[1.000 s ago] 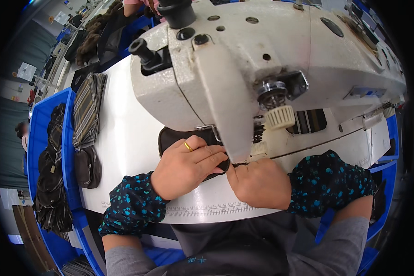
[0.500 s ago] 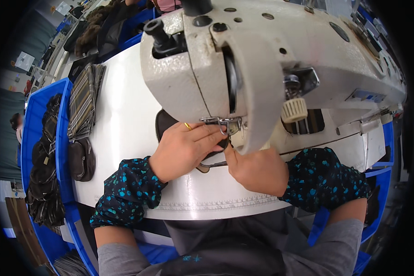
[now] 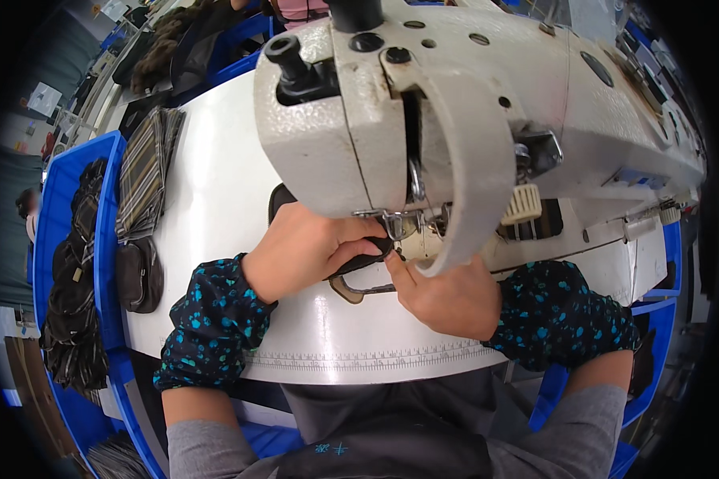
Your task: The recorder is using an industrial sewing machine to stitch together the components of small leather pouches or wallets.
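Observation:
A white industrial sewing machine (image 3: 312, 152) stands over the work, its metal presser foot (image 3: 402, 224) low at the needle area. Just left of the foot lies a dark fabric pouch piece (image 3: 359, 261) with a zipper-like edge and a tan-edged strap or flap (image 3: 346, 289) hanging toward me. My left hand (image 3: 308, 243) pinches the piece between thumb and fingers, close beside the foot. The fingertips of my right hand (image 3: 449, 297) press together at the piece's right edge; the machine's curved guard hides part of that hand.
At the left, a blue bin (image 3: 108, 271) holds several dark pouches (image 3: 64, 319). Striped fabric pieces (image 3: 148, 168) and one dark pouch (image 3: 139, 275) lie beside it on the white table (image 3: 216, 199). Another striped piece (image 3: 539, 222) sits under the machine arm.
My left hand has gone from lying flat on the piece to pinching its edge, and has shifted slightly left. The right fingertips have moved a little up and left.

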Demonstrator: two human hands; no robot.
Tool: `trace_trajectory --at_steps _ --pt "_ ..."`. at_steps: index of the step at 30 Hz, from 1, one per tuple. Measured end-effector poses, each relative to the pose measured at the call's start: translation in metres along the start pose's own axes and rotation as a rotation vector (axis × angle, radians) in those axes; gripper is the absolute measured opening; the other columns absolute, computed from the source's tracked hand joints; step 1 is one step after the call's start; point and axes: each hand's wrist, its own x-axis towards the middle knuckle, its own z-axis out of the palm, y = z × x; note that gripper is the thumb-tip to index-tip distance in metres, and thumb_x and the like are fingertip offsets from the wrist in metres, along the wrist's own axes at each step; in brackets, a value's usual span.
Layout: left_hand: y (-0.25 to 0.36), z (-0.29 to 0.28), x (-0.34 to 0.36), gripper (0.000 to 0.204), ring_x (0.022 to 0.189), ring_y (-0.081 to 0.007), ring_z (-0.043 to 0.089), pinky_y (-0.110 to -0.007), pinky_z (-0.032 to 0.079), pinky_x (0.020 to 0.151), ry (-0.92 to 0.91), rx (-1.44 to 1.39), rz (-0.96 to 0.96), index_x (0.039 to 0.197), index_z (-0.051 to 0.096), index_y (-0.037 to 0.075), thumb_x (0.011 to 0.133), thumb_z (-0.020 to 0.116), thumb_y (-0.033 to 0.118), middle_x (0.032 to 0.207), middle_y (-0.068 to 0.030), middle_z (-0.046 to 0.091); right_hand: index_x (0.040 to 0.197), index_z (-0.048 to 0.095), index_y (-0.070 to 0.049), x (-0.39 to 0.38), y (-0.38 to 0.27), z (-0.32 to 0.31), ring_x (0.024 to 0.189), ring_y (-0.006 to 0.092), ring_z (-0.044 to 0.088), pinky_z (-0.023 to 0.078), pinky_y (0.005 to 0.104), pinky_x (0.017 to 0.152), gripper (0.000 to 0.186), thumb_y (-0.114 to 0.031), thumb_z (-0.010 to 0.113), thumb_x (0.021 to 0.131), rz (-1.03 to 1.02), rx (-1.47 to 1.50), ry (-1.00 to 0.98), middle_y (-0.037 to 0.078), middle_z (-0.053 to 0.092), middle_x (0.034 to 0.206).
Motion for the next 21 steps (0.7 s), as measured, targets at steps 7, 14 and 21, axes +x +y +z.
trace_trajectory --at_steps 7,14,21 --pt "0.001 0.001 -0.001 0.021 0.08 -0.0287 0.069 -0.036 0.054 0.069 0.0 0.043 -0.007 0.095 0.079 0.011 0.079 0.079 0.023 0.089 -0.0054 0.075 0.11 0.072 0.003 0.0 0.0 -0.005 0.041 0.0121 0.048 0.034 0.0312 0.04 0.036 -0.011 0.064 0.078 -0.029 0.012 -0.026 -0.004 0.047 0.054" --pt "-0.004 0.004 -0.001 0.022 0.08 -0.0287 0.069 -0.036 0.054 0.069 0.027 -0.021 0.019 0.095 0.079 0.012 0.078 0.08 0.026 0.09 -0.0043 0.075 0.108 0.07 0.0 -0.007 0.001 0.015 0.043 0.0165 0.05 0.037 0.0328 0.041 0.036 -0.014 0.065 0.076 0.041 0.003 0.112 -0.001 0.051 0.056" --pt "-0.003 0.009 -0.001 0.023 0.081 -0.0293 0.069 -0.037 0.054 0.071 0.076 0.007 0.017 0.094 0.079 0.012 0.077 0.08 0.027 0.089 -0.0055 0.074 0.108 0.07 0.0 -0.005 -0.001 0.012 0.045 0.0177 0.05 0.04 0.0345 0.044 0.038 -0.013 0.065 0.072 0.087 -0.006 0.067 -0.001 0.05 0.055"
